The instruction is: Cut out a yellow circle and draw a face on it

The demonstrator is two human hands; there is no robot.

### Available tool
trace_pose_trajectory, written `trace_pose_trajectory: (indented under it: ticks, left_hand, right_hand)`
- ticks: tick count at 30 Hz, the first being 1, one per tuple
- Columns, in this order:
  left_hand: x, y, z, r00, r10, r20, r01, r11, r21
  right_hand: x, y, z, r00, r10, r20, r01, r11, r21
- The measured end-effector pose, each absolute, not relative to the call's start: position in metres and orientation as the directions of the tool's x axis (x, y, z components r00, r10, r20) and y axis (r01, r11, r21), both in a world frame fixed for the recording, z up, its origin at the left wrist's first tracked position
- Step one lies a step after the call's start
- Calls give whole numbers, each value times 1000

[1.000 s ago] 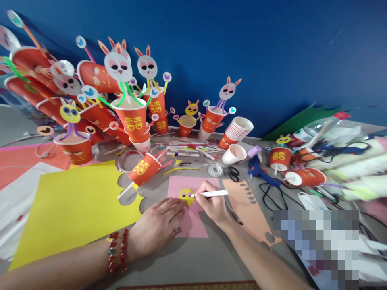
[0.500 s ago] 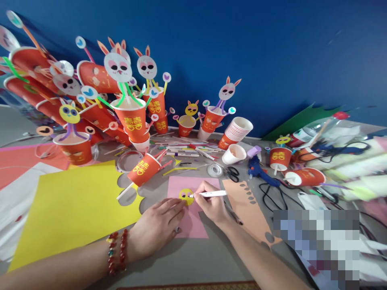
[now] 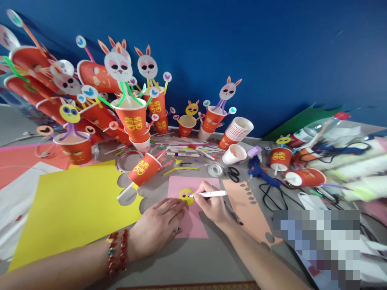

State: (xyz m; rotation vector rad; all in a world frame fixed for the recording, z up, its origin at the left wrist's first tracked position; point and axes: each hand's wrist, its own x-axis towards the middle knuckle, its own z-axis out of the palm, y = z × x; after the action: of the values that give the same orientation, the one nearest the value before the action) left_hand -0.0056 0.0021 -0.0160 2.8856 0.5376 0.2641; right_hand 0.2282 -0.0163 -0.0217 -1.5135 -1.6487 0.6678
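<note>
A small yellow paper disc point(image 3: 185, 201) with pink eye patches and dark marks on them lies on a sheet of pink paper point(image 3: 193, 226). My left hand point(image 3: 163, 223) rests flat, its fingers stretched out, with the fingertips on the disc's lower left edge. A white marker point(image 3: 214, 193) is pinched in my right hand point(image 3: 211, 204), its tip at the right eye patch of the disc. The heel of that hand lies at the pink sheet's right edge. Fingertips of the left hand cover part of the disc's lower edge.
Yellow paper point(image 3: 81, 201) lies left, peach paper with cut-out holes point(image 3: 246, 201) right. A tipped red cup point(image 3: 144, 169), a tape roll point(image 3: 215, 170), black scissors point(image 3: 233, 174) and a blue glue gun point(image 3: 261, 173) lie beyond. Decorated cups point(image 3: 131, 121) crowd the back left.
</note>
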Motion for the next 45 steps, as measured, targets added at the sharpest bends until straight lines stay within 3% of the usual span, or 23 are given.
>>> trace_pose_trajectory:
  ticks: [45]
  left_hand:
    - [-5, 3, -15, 918, 365, 155, 333, -922, 197]
  right_hand:
    - [226, -16, -22, 73, 970, 231, 538, 156, -828]
